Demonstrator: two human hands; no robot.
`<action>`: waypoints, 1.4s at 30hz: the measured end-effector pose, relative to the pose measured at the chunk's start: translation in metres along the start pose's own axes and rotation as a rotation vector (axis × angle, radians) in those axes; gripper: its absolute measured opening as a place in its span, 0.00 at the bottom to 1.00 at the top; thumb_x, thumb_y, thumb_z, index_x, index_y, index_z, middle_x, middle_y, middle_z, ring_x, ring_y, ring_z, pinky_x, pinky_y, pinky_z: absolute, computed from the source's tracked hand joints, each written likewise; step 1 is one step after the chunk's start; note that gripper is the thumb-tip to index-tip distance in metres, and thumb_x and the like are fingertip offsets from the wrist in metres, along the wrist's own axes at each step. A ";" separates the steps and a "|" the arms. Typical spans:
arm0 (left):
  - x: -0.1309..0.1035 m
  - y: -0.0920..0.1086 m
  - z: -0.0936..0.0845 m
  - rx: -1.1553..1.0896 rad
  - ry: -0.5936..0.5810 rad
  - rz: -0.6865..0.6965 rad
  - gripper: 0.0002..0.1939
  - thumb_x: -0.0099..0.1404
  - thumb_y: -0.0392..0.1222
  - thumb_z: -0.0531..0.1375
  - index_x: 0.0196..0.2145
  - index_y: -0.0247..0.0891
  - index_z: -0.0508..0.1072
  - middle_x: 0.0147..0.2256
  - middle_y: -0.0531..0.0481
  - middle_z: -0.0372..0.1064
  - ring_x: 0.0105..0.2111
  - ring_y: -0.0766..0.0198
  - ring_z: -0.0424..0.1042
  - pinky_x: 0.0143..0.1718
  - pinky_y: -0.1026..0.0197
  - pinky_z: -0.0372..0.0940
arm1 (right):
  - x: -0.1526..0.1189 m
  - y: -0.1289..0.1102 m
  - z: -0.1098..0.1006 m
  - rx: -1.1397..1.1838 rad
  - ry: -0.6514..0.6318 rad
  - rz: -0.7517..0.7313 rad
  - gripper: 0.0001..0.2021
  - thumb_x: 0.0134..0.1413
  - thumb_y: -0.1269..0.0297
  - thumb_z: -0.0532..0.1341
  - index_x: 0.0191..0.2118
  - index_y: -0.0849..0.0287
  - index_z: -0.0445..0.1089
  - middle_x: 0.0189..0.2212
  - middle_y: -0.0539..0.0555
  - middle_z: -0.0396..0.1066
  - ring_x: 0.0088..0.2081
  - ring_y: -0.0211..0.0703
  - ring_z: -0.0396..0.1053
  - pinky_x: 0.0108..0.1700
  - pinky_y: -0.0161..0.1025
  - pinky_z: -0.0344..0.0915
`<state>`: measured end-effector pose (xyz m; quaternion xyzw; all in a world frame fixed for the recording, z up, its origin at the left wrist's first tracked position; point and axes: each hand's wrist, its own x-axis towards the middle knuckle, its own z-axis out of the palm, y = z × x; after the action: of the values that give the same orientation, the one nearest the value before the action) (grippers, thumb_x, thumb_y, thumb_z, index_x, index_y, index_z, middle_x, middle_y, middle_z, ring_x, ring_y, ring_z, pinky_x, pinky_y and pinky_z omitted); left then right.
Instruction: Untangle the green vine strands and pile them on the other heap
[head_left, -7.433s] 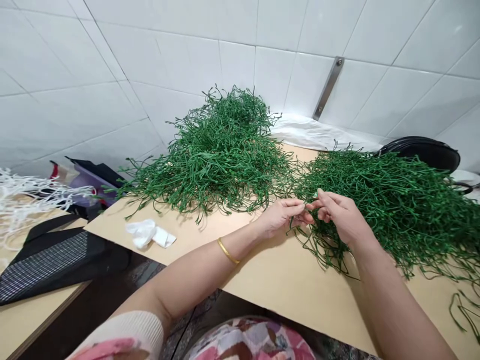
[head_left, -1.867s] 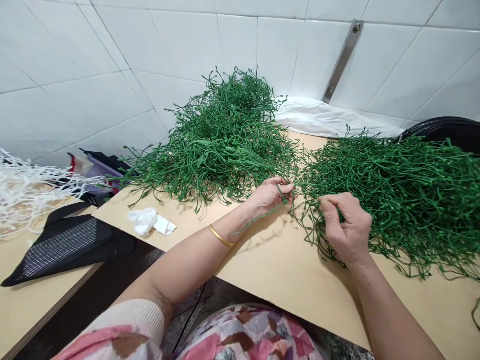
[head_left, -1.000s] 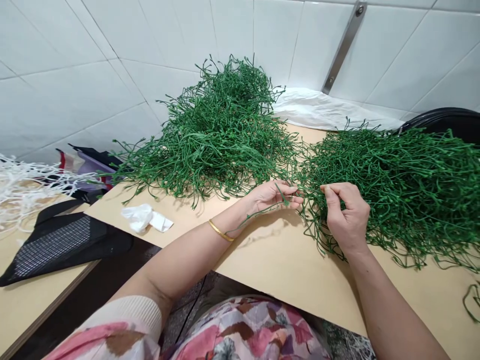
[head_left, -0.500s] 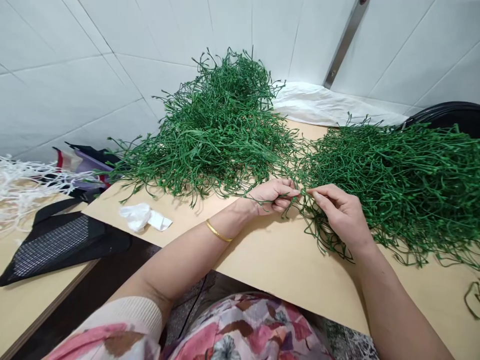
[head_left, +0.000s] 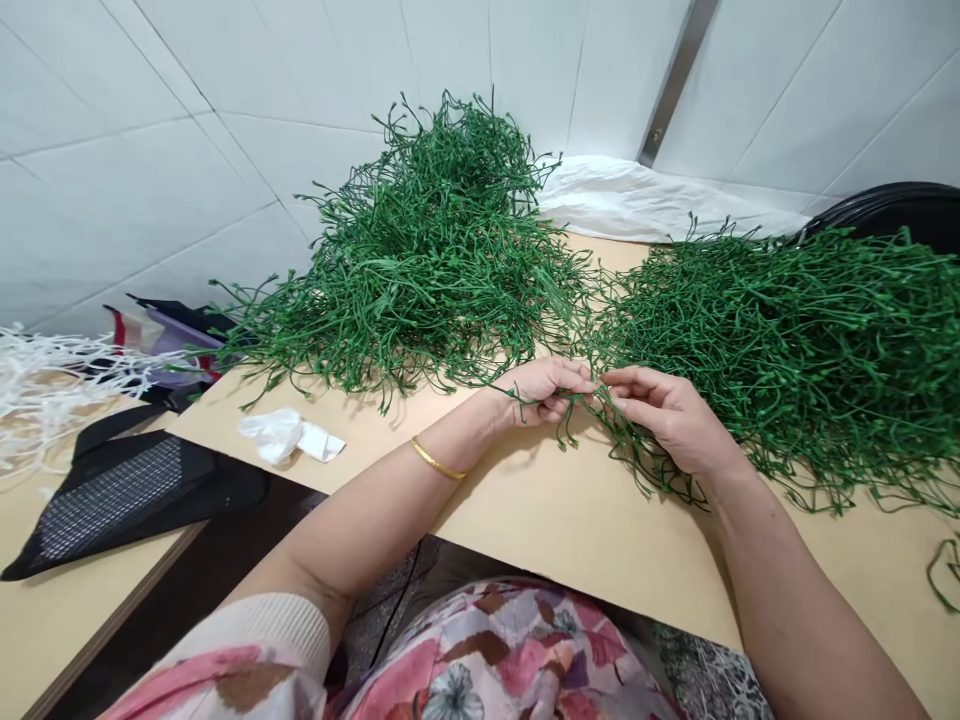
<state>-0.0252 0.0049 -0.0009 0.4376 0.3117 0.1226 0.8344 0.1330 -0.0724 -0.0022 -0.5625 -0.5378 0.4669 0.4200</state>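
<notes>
My left hand [head_left: 551,390] is closed on a thin green cord [head_left: 568,436], whose short ends hang below the fingers and trail over the wrist. Close against its fingertips is my right hand [head_left: 664,410], with thumb and forefinger bent loosely round strands of the same green cord; the exact grip is partly hidden. A large heap of green cords with small knotted ends [head_left: 442,250] rises behind my left hand. To the right spreads a second green heap [head_left: 810,350], its loose strands reaching under my right hand.
A tan tabletop [head_left: 525,500] carries both heaps. Crumpled white tissue [head_left: 277,435] lies near its left edge. White cords [head_left: 67,380] and a black mesh piece [head_left: 112,490] are at the left. White sheeting [head_left: 660,200] and a black coil [head_left: 885,205] sit by the tiled wall.
My right thumb and forefinger have loosened from a tight pinch and parted slightly. My left hand keeps its hold almost in place, and the cord ends below it hang a little differently.
</notes>
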 end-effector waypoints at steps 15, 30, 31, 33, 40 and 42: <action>0.003 -0.008 0.003 0.073 -0.003 0.057 0.16 0.47 0.40 0.65 0.21 0.34 0.58 0.16 0.61 0.48 0.11 0.81 0.41 0.13 0.71 0.32 | -0.001 0.001 0.007 -0.138 0.099 -0.101 0.15 0.44 0.65 0.58 0.41 0.63 0.66 0.25 0.50 0.64 0.26 0.34 0.61 0.28 0.33 0.58; 0.003 -0.007 -0.001 -0.045 -0.118 0.068 0.11 0.49 0.31 0.58 0.23 0.36 0.55 0.16 0.60 0.50 0.11 0.81 0.41 0.13 0.74 0.34 | -0.001 -0.006 -0.003 -0.105 0.050 -0.074 0.11 0.45 0.61 0.59 0.35 0.60 0.69 0.24 0.50 0.67 0.26 0.35 0.62 0.29 0.34 0.60; 0.002 -0.007 0.000 -0.052 -0.128 0.078 0.11 0.49 0.32 0.59 0.23 0.36 0.56 0.16 0.60 0.50 0.12 0.81 0.41 0.13 0.74 0.34 | -0.002 -0.006 -0.003 -0.107 0.042 -0.088 0.11 0.45 0.62 0.59 0.36 0.60 0.68 0.23 0.49 0.65 0.25 0.34 0.61 0.28 0.34 0.59; 0.002 -0.008 0.000 -0.037 -0.125 0.105 0.12 0.50 0.34 0.60 0.23 0.35 0.56 0.17 0.60 0.50 0.12 0.82 0.41 0.13 0.74 0.34 | -0.003 -0.005 -0.004 -0.113 0.012 -0.108 0.13 0.44 0.63 0.60 0.38 0.60 0.67 0.23 0.48 0.62 0.25 0.34 0.59 0.26 0.33 0.57; 0.004 -0.010 0.000 0.152 0.004 0.096 0.14 0.48 0.35 0.63 0.22 0.35 0.58 0.15 0.61 0.48 0.11 0.80 0.43 0.12 0.71 0.36 | 0.000 0.003 -0.006 -0.467 0.042 -0.179 0.08 0.46 0.69 0.56 0.35 0.60 0.67 0.29 0.52 0.67 0.31 0.38 0.63 0.33 0.36 0.59; 0.004 -0.010 0.001 0.157 0.013 0.074 0.16 0.47 0.37 0.64 0.21 0.35 0.57 0.15 0.61 0.47 0.11 0.80 0.43 0.12 0.71 0.35 | 0.000 0.003 -0.006 -0.569 0.103 -0.219 0.07 0.46 0.70 0.55 0.33 0.60 0.68 0.31 0.53 0.69 0.33 0.40 0.65 0.37 0.37 0.59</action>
<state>-0.0223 0.0005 -0.0104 0.5121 0.3092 0.1315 0.7905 0.1397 -0.0722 -0.0042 -0.6194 -0.6822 0.2203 0.3200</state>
